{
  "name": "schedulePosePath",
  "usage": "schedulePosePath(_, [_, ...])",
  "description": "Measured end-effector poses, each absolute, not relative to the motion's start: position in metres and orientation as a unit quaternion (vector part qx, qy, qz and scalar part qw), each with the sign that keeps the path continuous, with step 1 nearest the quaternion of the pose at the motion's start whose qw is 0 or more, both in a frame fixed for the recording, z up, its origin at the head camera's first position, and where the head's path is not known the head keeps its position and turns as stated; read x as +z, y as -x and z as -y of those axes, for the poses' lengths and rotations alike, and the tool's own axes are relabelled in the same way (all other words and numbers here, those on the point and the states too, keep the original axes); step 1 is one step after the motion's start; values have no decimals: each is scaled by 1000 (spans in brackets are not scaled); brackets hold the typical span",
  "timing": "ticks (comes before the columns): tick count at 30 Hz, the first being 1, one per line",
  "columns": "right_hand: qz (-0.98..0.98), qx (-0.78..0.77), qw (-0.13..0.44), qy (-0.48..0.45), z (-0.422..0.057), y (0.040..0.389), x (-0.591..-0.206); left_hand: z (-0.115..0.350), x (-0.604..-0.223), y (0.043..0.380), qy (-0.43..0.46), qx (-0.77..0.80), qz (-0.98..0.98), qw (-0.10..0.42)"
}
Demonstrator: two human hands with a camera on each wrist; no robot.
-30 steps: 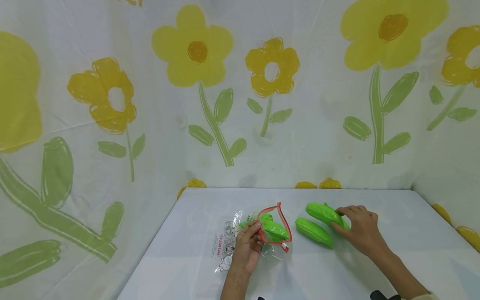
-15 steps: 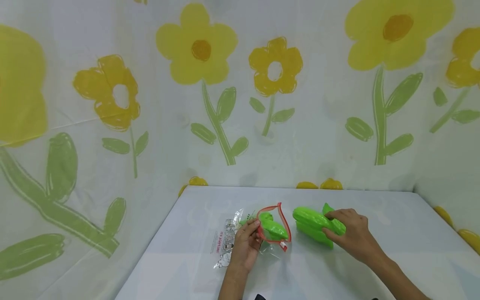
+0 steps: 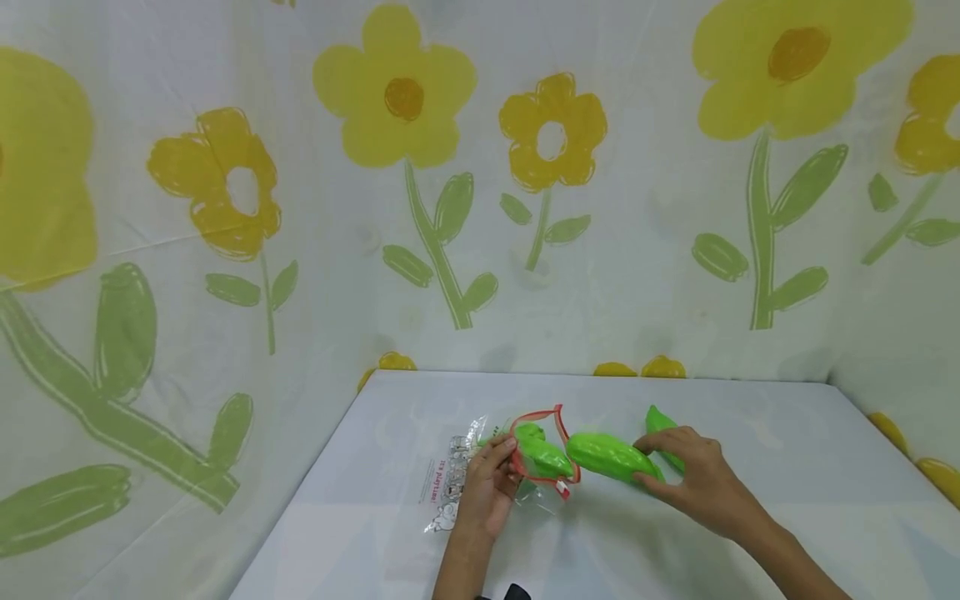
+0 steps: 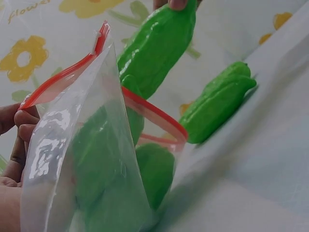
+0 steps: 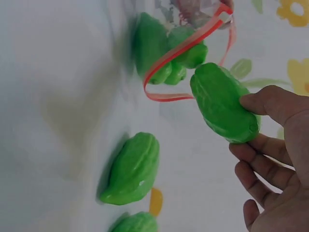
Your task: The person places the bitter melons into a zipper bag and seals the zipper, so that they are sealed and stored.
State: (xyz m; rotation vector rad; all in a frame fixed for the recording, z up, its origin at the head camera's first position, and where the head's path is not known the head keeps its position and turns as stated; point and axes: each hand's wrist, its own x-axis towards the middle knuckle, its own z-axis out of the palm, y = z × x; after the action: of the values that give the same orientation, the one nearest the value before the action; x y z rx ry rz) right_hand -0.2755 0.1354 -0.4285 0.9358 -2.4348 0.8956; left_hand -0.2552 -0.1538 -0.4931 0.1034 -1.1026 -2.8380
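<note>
My left hand [image 3: 486, 493] pinches the red-edged mouth of a clear zip bag [image 3: 452, 475], which gapes toward the right. Inside the bag are several green toy vegetables [image 4: 99, 157], seen through its film. Between the thumb and fingers of my right hand [image 3: 701, 477] is a long, ridged green toy vegetable [image 3: 607, 456]; its far end is right at the bag's red rim. Two more green toy vegetables [image 5: 131, 169] lie on the table in the right wrist view. One of these shows behind my right hand as a pointed green toy [image 3: 663, 429] in the head view.
The white table [image 3: 337, 533] ends at a back edge against a white cloth wall [image 3: 615, 317] printed with yellow flowers. A white-and-red slider [image 3: 562, 489] sits at the near corner of the bag's mouth. Cloth also hangs along both sides.
My right hand has carried the green toy vegetable left, from beyond the loose ones to the bag's mouth. My left hand and the bag have stayed nearly in place.
</note>
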Motion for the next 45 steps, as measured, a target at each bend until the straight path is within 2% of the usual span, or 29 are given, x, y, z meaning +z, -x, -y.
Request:
schedulePosePath(13, [859, 317, 184, -358, -117, 272, -434, 159, -496, 255, -23, -921, 386, 51])
schedulePosePath(37, [846, 311, 176, -395, -94, 290, -440, 156, -490, 254, -25, -923, 380, 54])
schedulePosePath(45, [854, 309, 137, -395, -86, 294, -439, 157, -490, 253, -19, -922, 384, 53])
